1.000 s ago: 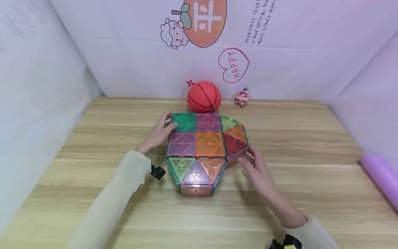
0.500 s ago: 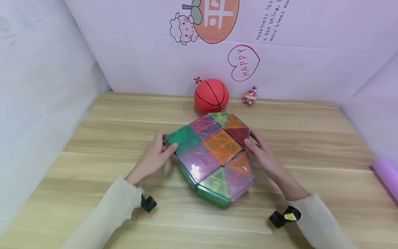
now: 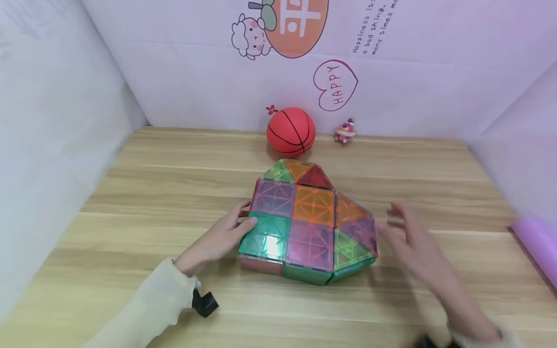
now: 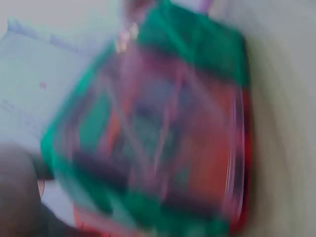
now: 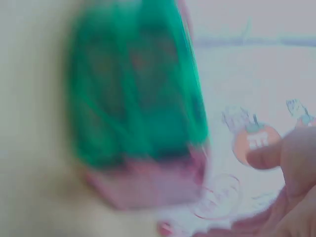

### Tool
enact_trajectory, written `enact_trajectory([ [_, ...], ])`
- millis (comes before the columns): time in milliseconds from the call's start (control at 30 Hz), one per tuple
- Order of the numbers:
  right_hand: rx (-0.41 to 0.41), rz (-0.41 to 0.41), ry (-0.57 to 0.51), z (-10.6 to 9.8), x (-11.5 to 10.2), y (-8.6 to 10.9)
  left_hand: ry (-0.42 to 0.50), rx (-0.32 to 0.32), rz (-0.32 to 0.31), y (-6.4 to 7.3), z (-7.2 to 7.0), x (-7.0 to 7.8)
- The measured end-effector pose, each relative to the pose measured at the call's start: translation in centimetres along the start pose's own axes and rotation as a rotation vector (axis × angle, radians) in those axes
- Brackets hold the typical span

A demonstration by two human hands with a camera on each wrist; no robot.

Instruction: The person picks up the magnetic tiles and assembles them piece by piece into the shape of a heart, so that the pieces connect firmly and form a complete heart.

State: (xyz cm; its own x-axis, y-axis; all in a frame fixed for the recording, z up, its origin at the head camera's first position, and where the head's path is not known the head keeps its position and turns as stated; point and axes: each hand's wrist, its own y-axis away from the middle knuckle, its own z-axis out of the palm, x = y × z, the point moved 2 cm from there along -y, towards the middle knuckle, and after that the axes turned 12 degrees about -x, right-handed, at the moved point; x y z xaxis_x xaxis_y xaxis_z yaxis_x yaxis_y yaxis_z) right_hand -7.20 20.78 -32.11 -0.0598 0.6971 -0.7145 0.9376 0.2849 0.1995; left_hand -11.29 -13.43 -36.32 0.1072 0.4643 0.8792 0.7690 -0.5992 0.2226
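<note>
A heart-shaped box of translucent magnetic tiles [image 3: 313, 205] lies on the wooden table, its green corner at the front left. My left hand [image 3: 219, 239] grips its left side, thumb over the green tile and fingers along the side wall. Just off the right edge, beside the purple triangle, is my right hand [image 3: 413, 241], its fingers loosely bent and holding nothing. Both wrist views show the tile box blurred; the left hand [image 4: 19, 187] is at the lower left of one, and the right hand [image 5: 296, 182] sits apart from the box in the other.
A red toy basketball [image 3: 290, 133] stands close behind the tile box, by the back wall. To its right is a small pink figurine [image 3: 345, 131]. A purple roll [image 3: 535, 251] lies at the far right, and white walls [image 3: 48, 145] enclose the table.
The tile heart has turned counterclockwise on the table, bringing its green corner from the back left to the front left. My right hand has let go and moved off to the right.
</note>
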Motion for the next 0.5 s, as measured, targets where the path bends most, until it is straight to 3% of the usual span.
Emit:
enact_trajectory([
  [67,0.002,0.042,-0.047,1.9,0.3,1.8,-0.002,0.034,0.003,0.2,0.5,0.5],
  [167,-0.041,0.072,-0.121,3.4,0.6,1.8,0.013,0.062,0.003,0.5,1.7,1.4],
  [333,-0.043,0.062,-0.226,2.1,1.9,-1.6,0.094,0.050,-0.027,0.5,3.4,1.9],
  [500,-0.005,0.042,-0.340,0.7,3.3,-4.9,0.100,0.236,-0.057,-1.7,2.0,1.1],
])
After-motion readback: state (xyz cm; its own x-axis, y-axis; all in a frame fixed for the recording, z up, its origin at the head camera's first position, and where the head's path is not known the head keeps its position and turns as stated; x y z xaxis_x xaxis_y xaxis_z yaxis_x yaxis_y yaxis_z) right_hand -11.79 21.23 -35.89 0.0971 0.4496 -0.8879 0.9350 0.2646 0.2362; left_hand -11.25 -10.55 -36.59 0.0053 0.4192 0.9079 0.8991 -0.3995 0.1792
